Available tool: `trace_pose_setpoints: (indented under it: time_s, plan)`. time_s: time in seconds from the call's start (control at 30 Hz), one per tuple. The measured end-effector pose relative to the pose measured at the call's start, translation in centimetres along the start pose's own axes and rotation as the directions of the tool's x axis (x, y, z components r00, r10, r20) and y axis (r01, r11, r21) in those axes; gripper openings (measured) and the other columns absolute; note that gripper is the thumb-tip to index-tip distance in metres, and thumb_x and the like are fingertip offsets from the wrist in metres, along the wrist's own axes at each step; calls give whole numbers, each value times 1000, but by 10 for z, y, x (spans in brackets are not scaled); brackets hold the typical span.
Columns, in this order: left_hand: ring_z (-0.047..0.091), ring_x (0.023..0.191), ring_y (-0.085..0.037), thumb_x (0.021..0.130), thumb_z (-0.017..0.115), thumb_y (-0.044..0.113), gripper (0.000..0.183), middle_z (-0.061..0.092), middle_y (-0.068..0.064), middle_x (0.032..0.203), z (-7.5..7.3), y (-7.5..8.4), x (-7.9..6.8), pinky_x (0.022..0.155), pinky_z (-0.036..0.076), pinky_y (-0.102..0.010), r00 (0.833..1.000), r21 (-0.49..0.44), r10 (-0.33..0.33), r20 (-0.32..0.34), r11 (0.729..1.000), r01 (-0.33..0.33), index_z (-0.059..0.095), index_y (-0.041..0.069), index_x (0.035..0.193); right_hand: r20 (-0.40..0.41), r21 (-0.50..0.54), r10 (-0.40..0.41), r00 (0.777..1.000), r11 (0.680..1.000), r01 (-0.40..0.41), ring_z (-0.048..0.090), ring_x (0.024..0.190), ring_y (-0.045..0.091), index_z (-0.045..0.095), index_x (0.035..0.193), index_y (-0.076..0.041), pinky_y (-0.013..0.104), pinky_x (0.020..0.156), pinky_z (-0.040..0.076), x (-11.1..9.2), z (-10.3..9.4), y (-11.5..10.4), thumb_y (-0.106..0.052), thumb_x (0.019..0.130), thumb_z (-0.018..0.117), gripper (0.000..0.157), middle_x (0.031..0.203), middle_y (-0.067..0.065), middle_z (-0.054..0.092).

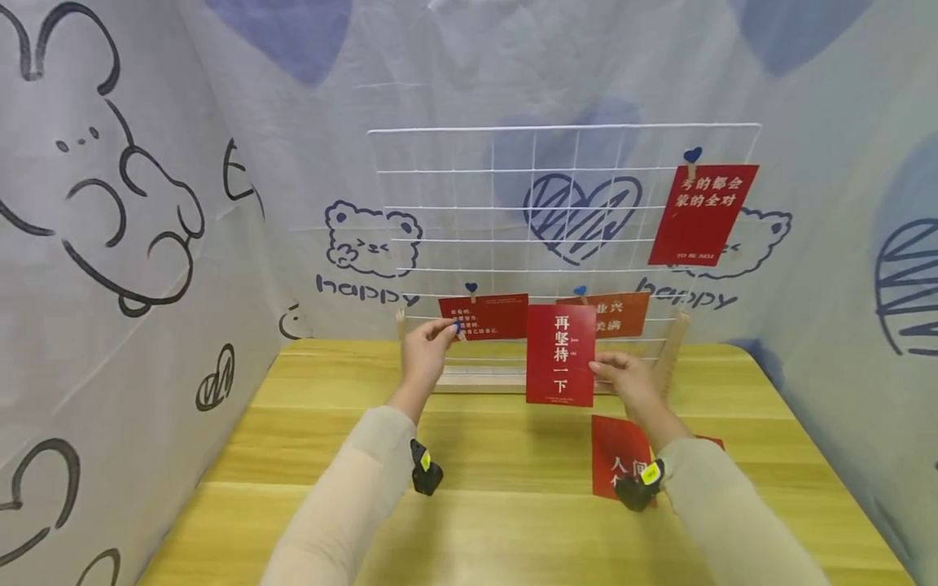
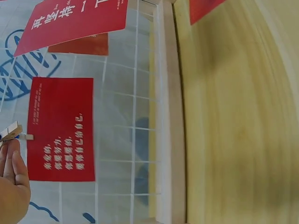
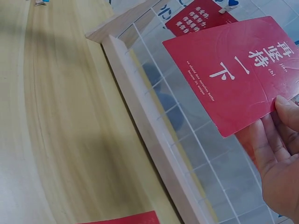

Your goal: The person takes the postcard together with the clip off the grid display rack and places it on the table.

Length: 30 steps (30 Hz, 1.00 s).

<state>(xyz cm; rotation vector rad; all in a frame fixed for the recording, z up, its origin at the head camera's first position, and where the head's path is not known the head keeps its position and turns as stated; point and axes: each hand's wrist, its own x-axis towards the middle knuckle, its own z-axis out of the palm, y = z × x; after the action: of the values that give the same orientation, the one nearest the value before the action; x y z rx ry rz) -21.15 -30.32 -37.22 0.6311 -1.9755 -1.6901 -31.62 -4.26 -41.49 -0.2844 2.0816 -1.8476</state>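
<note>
In the head view my left hand [image 1: 425,358] pinches a small wooden clothespin [image 1: 459,329] with a blue heart, in front of the lower left of a white wire grid rack [image 1: 564,127]. The left wrist view shows this clothespin [image 2: 10,132] beside a hung red card [image 2: 60,130]. My right hand [image 1: 632,382] pinches the right edge of an upright red card [image 1: 560,355] with white characters. That card is held before the grid's lower middle and partly covers an orange-red card [image 1: 623,313] clipped behind it.
Another red card [image 1: 703,216] hangs at the grid's upper right from a heart clothespin [image 1: 692,155]. On the wooden table [image 1: 498,505], a red card [image 1: 615,443] lies near my right wrist, and another [image 1: 711,442] is mostly hidden by the sleeve. Patterned cloth [image 1: 293,122] surrounds the table.
</note>
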Motion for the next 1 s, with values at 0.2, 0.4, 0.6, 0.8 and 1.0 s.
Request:
trace_pose_setpoints:
  time_s: [0.2, 0.4, 0.6, 0.8, 1.0]
  plan:
    - [62, 93, -24, 88, 59, 8, 21, 65, -18, 101, -7, -17, -5, 87, 50, -31, 1000, -13, -21, -7, 1000, 21, 64, -2, 106, 10, 0, 5, 1000, 1000, -5, 58, 70, 1, 48, 118, 14, 19, 70, 53, -4, 0, 7, -8, 91, 54, 35, 79, -12, 58]
    - [63, 88, -22, 88, 59, 9, 21, 66, -18, 98, -13, -33, -11, 84, 51, -31, 999, 2, -37, -18, 999, 37, 64, -2, 105, 13, -9, -1, 1000, 1000, 1, 59, 69, 0, 48, 118, 16, 24, 74, 54, -8, 2, 16, -6, 91, 54, 36, 79, -11, 60]
    - [63, 84, -16, 88, 59, 9, 21, 66, -18, 100, -20, -47, -17, 84, 51, -33, 998, -7, -60, -4, 998, 60, 64, -3, 105, 24, 74, 21, 999, 997, -23, 59, 67, 0, 56, 108, 11, 23, 72, 54, -12, 4, 28, -4, 90, 55, 23, 74, -15, 60]
    - [63, 87, -19, 89, 58, 9, 21, 66, -17, 99, -26, -56, -21, 87, 50, -36, 996, 2, -93, 2, 996, 93, 64, -3, 105, 26, 92, 47, 999, 995, -49, 59, 68, 0, 58, 106, 10, 19, 68, 53, -15, 7, 37, -3, 90, 55, 21, 74, -13, 60]
    - [63, 88, -19, 89, 58, 9, 22, 65, -17, 103, -34, -66, -26, 87, 50, -35, 994, 10, -110, 1, 994, 110, 64, -3, 106, 15, 62, 82, 997, 995, -82, 59, 69, 0, 49, 116, 17, 23, 72, 54, -19, 10, 49, -5, 90, 56, 35, 77, -12, 60]
